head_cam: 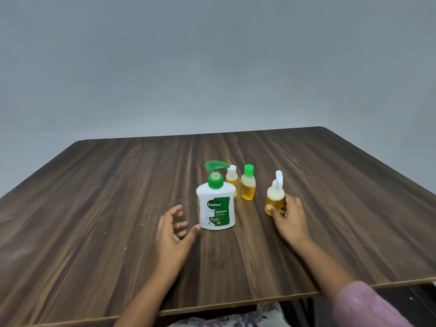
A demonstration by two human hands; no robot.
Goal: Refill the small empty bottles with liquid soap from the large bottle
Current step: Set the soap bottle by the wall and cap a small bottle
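Note:
A large white Dettol pump bottle (pixel 216 204) with a green pump head stands upright mid-table. Behind it stand a small bottle with a white cap (pixel 232 180) and a small bottle with a green cap (pixel 248 185), both holding amber liquid. To the right, a small white-pump bottle (pixel 274 197) of amber liquid stands on the table. My right hand (pixel 288 217) grips its lower body, thumb in front. My left hand (pixel 173 228) hovers just left of the large bottle, fingers spread and relaxed, thumb tip near the bottle's base.
The dark wood-grain table (pixel 106 208) stretches wide on all sides of the bottles. Its front edge runs close to my body, and a plain grey wall rises behind the far edge.

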